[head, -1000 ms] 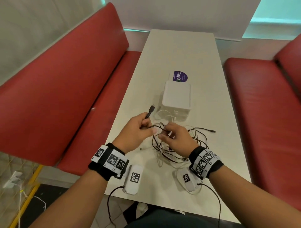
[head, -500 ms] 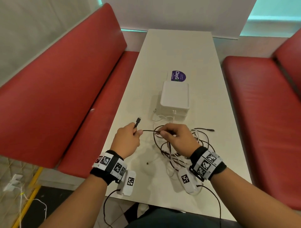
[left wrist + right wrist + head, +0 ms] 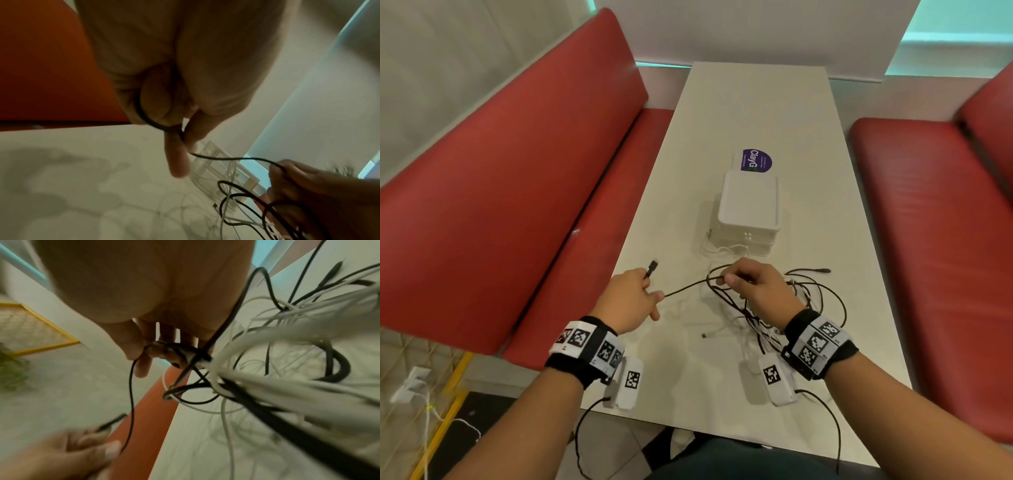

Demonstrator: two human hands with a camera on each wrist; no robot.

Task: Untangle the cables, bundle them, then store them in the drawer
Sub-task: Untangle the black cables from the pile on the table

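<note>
A tangle of black and white cables [image 3: 774, 308] lies on the white table [image 3: 756, 113] in front of me. My left hand [image 3: 631, 296] grips one end of a black cable [image 3: 688, 286], with its plug [image 3: 652, 268] sticking out above the fist. The same black cable [image 3: 236, 158] runs taut to my right hand [image 3: 751, 286], which pinches it at the edge of the tangle [image 3: 267, 369]. A small white drawer box [image 3: 748, 212] stands just beyond the tangle, its drawers closed.
Red bench seats [image 3: 500, 171] flank the table on both sides. A purple sticker [image 3: 756, 160] lies behind the drawer box. A loose white plug end [image 3: 705, 335] lies on the table between my hands.
My left hand has pulled away to the left with the black cable's end, drawing a length out of the tangle. The right hand stays on the tangle, holding the cable.
</note>
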